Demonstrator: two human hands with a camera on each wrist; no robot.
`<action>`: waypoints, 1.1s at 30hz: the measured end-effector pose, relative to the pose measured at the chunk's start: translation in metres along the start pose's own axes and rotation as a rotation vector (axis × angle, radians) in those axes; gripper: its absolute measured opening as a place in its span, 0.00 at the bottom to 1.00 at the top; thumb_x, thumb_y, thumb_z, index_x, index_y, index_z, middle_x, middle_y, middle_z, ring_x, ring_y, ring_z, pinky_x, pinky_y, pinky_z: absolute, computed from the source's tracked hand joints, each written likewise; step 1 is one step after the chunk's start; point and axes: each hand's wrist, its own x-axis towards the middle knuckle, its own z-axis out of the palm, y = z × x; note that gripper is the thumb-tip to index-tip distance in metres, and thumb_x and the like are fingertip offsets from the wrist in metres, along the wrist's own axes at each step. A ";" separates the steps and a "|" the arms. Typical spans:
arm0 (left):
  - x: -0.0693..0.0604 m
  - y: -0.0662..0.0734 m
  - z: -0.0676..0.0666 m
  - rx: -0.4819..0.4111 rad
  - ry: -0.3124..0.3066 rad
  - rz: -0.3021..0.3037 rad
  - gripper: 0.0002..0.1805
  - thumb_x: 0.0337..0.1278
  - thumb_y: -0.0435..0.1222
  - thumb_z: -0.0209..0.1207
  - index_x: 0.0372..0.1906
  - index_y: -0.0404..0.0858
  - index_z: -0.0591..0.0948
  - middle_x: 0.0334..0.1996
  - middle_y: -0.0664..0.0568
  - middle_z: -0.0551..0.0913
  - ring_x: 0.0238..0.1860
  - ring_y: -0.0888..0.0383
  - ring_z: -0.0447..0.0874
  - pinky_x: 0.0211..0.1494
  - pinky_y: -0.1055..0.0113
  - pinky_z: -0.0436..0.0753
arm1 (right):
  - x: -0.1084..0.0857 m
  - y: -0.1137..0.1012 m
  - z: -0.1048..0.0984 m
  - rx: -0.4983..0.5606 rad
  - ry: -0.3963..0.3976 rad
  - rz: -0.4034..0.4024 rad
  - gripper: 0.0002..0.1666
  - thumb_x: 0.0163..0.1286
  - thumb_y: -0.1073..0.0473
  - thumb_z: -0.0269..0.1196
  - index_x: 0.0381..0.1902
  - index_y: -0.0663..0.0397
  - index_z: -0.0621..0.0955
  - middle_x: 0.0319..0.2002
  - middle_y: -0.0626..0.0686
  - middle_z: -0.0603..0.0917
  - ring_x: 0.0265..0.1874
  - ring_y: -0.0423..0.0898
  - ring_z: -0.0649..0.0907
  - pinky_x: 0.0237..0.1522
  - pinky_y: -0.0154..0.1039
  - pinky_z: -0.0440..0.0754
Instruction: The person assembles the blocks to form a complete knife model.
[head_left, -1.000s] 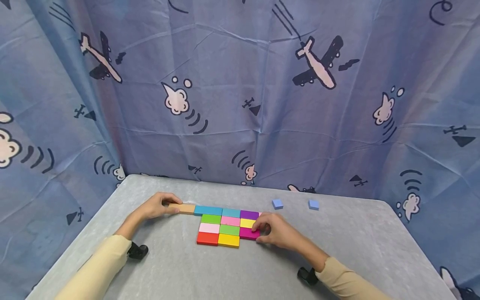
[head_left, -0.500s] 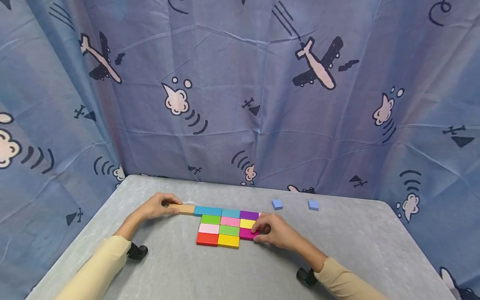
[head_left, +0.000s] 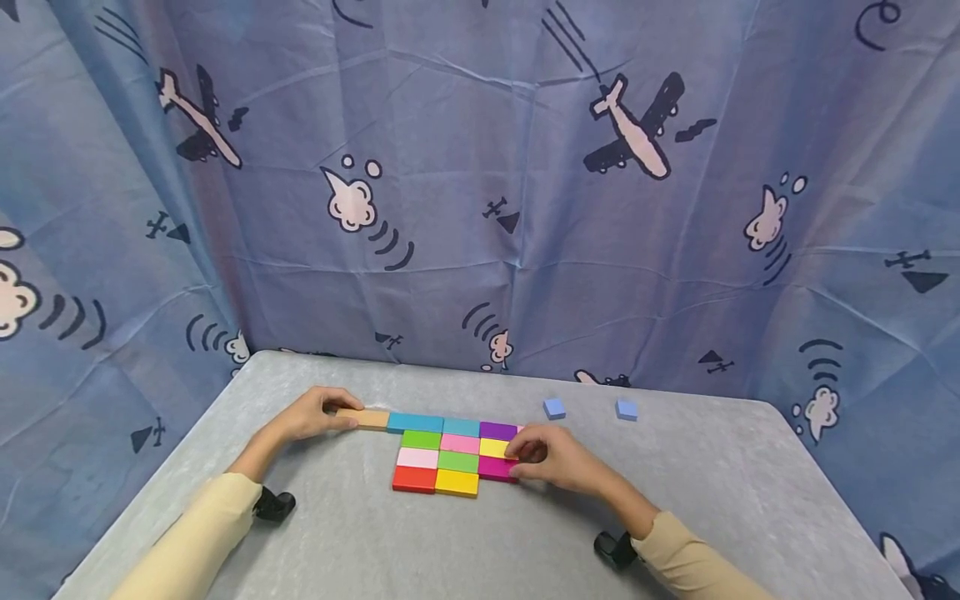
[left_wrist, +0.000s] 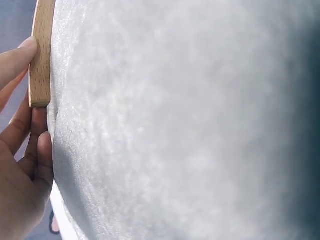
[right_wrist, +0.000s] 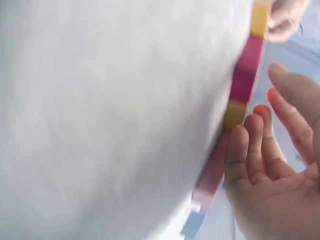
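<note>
My left hand pinches the left end of a tan wooden block; its grain shows in the left wrist view. This block heads a back row of a long blue block, a shorter teal block and a purple block. My right hand hovers at the row ends, fingers loosely bent around no block, near a magenta block and a yellow block. In the right wrist view its thumb stands apart from the magenta block. The hand partly hides a pink block behind it.
In front of the back row, green, pink, pale pink, red and golden-yellow blocks lie edge to edge. Two small blue blocks lie apart toward the table's back edge, before a patterned curtain.
My right hand's fingertips have lifted slightly away from the magenta block. The left hand and the blocks look unmoved.
</note>
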 end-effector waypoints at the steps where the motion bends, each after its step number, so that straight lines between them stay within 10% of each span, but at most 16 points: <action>1: 0.000 0.000 0.000 -0.003 -0.002 -0.001 0.12 0.58 0.29 0.71 0.47 0.29 0.87 0.43 0.41 0.86 0.41 0.51 0.80 0.44 0.64 0.77 | 0.000 0.003 -0.005 0.009 0.012 -0.010 0.11 0.64 0.62 0.74 0.44 0.57 0.88 0.40 0.50 0.85 0.37 0.46 0.82 0.43 0.40 0.82; 8: 0.001 0.000 0.000 -0.011 -0.007 -0.005 0.12 0.59 0.28 0.70 0.47 0.28 0.86 0.43 0.41 0.86 0.41 0.50 0.79 0.43 0.63 0.77 | 0.001 0.038 -0.046 0.018 0.196 0.055 0.20 0.64 0.64 0.73 0.52 0.66 0.84 0.52 0.64 0.83 0.51 0.62 0.82 0.53 0.58 0.79; 15: 0.000 0.000 0.000 -0.016 -0.008 -0.021 0.12 0.59 0.28 0.70 0.47 0.28 0.86 0.43 0.41 0.86 0.41 0.50 0.79 0.43 0.64 0.76 | 0.003 0.063 -0.058 0.053 0.251 0.133 0.27 0.61 0.65 0.76 0.56 0.70 0.81 0.72 0.80 0.53 0.57 0.69 0.78 0.56 0.62 0.75; 22: -0.001 0.000 0.000 -0.014 -0.003 -0.022 0.12 0.59 0.28 0.70 0.47 0.28 0.86 0.43 0.42 0.86 0.42 0.50 0.79 0.44 0.64 0.77 | 0.015 0.069 -0.055 -0.021 0.274 0.152 0.23 0.56 0.69 0.77 0.51 0.68 0.85 0.54 0.67 0.78 0.46 0.59 0.83 0.51 0.52 0.80; 33: 0.000 0.000 0.000 -0.013 -0.007 -0.021 0.12 0.59 0.28 0.70 0.47 0.28 0.86 0.43 0.42 0.86 0.42 0.51 0.79 0.44 0.63 0.77 | 0.011 0.068 -0.057 -0.001 0.301 0.126 0.20 0.57 0.69 0.77 0.48 0.68 0.86 0.43 0.60 0.86 0.40 0.54 0.83 0.43 0.38 0.81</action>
